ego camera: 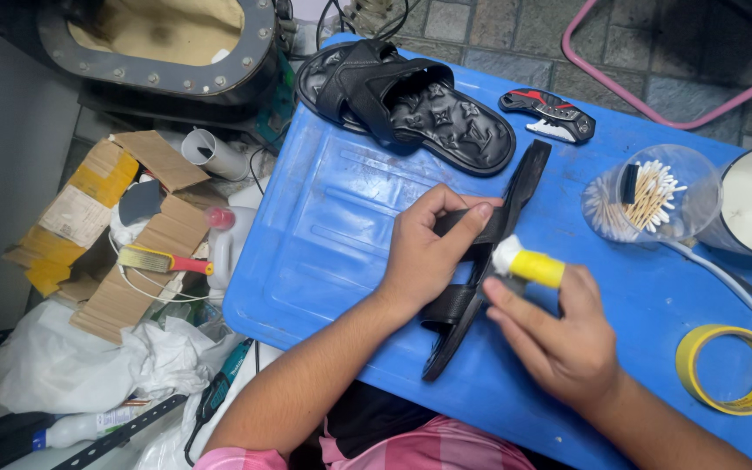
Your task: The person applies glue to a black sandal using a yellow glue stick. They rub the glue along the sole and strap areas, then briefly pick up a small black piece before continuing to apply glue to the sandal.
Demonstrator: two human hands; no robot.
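- Blue counter [324, 218], centre: black sandal [480, 261] held on edge.
- Left hand [428, 257]: fingers clamped on its strap.
- Right hand [559, 339]: fingers closed round yellow glue tube [528, 265], nozzle at sole edge.
- Advice: small bead, steady grip.
- Second sandal [411, 100] at 12 o'clock; tape roll [733, 370] at 4.

Black sandal [515, 196] tipped on its edge, sole running diagonally across the blue tabletop [332, 218], strap pinched near the middle. Small yellow tube [534, 266] with white cap, tilted, tip touching the sandal just beside the strap.
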